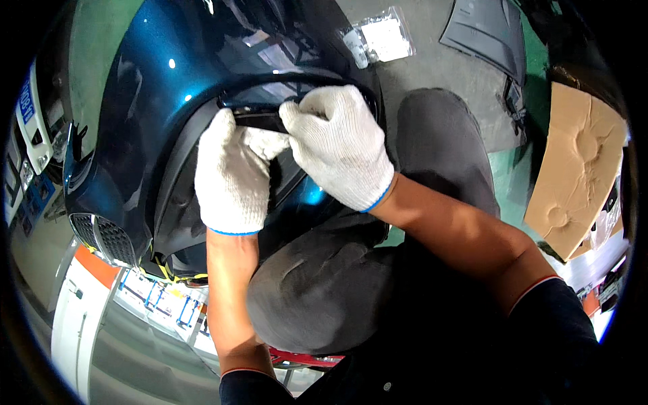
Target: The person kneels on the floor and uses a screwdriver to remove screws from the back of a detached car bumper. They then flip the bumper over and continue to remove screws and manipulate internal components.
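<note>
A glossy dark blue car body panel, apparently a bumper (145,74), fills the upper middle, with a black curved recess (179,169) in it. My left hand (231,179), in a white knit glove, is at the upper rim of this recess, fingers bent and drawn together. My gloved right hand (337,145) is curled just right of it at the same dark edge, fingertips close to the left hand's. What is between the fingers is hidden or too small to make out.
My grey-trousered knees (314,290) are below the panel. A clear plastic bag (381,37) lies on the floor at top, dark grey panels (482,34) at top right, flattened cardboard (567,175) at right. A white part (37,135) is at far left.
</note>
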Motion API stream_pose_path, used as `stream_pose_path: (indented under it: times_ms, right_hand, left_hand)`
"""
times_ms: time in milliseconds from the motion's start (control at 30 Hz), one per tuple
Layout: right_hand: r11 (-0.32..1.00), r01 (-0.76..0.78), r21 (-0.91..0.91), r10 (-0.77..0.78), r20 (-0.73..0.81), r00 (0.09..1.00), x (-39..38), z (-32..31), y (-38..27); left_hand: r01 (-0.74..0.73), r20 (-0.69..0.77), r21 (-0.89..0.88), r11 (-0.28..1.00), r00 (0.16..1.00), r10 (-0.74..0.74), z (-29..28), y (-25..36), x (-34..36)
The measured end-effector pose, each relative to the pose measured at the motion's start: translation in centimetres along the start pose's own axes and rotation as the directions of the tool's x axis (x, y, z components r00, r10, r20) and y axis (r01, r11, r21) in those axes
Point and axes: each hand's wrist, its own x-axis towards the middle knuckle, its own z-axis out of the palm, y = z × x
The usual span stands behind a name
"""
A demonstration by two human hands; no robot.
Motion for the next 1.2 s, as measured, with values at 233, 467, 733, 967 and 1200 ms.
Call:
stream_pose_path:
  times_ms: [233,467,733,967,1200]
  right_hand:
    - [0.995,0.090,-0.034,-0.092,-0.043,0.995,0.3,0.3,0.2]
    - [0.983,0.066,-0.169,-0.085,-0.109,0.990,-0.5,0.6,-0.1]
    - [0.997,0.053,-0.064,-0.062,-0.137,0.989,-0.6,0.2,-0.3]
    - [0.999,-0.048,0.004,0.049,-0.117,0.992,-1.5,-0.2,-0.4]
    - [0.883,-0.469,0.010,0.467,0.088,0.880,-5.8,-2.4,0.4]
  left_hand:
    - [-0.025,0.002,0.022,0.999,1.000,0.025,0.4,0.0,0.4]
    - [-0.039,0.042,-0.013,0.999,0.998,0.040,0.7,-0.1,0.3]
    - [0.075,0.099,-0.075,0.994,0.993,-0.068,1.4,0.6,-0.1]
    - [0.016,0.068,-0.186,0.982,0.998,-0.003,2.0,0.2,0.3]
    - [-0.046,0.109,-0.237,0.970,0.991,0.074,3.8,0.0,-0.2]
